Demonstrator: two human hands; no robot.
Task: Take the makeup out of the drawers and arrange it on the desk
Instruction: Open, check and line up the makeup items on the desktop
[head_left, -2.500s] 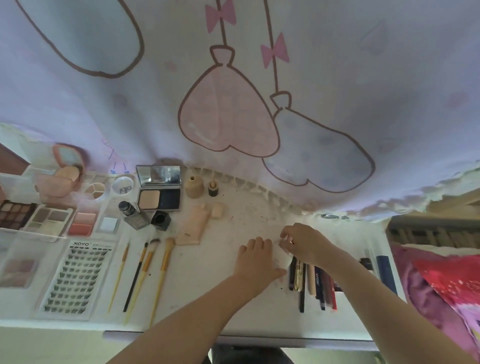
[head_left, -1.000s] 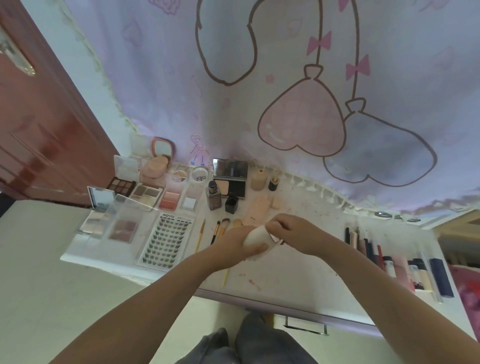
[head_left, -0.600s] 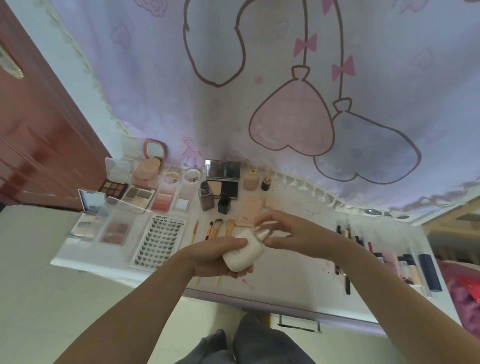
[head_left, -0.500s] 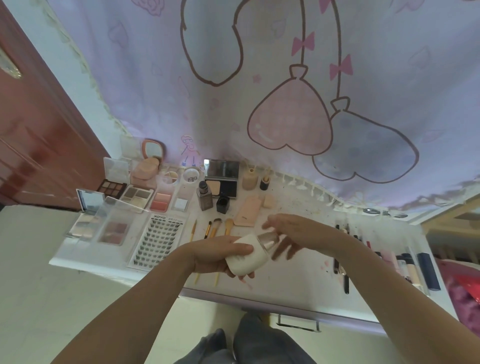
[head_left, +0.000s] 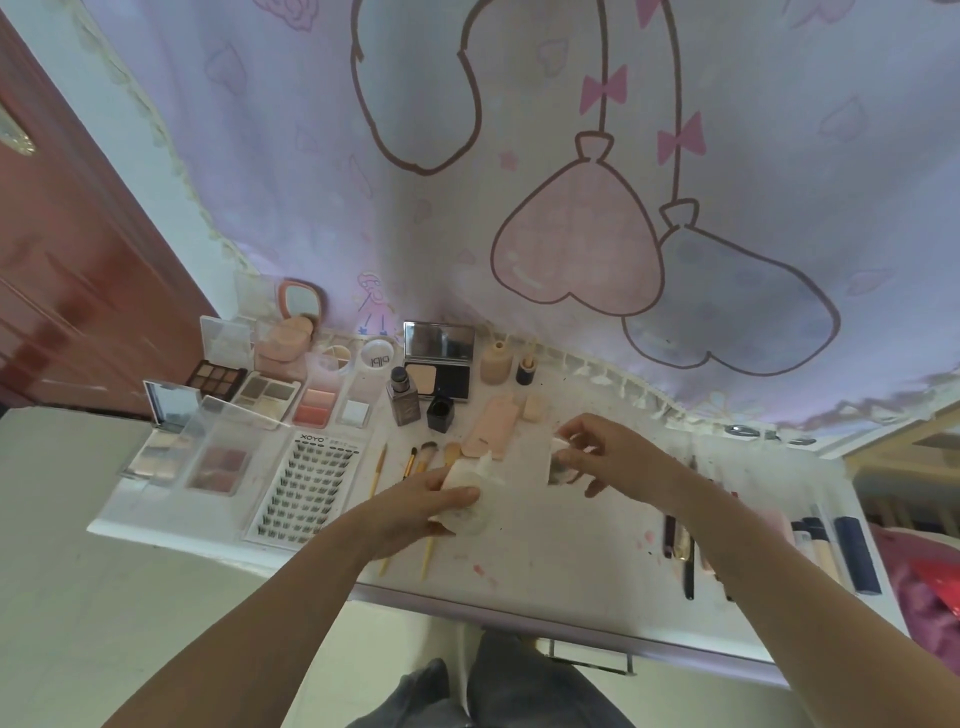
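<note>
My left hand grips a white bottle above the middle of the white desk. My right hand pinches the bottle's clear cap, held a little to the right of the bottle and apart from it. Makeup lies on the desk: palettes and a lash tray at the left, brushes under my left hand, a compact and small bottles at the back, pens and tubes at the right.
A printed lilac curtain hangs behind the desk. A dark red door stands at the left. A drawer handle shows under the desk's front edge, with my knees below. Pink bedding lies at the far right.
I picked up the white bottle with both hands. My right hand pulled the clear cap off and moved it right, away from the bottle.
</note>
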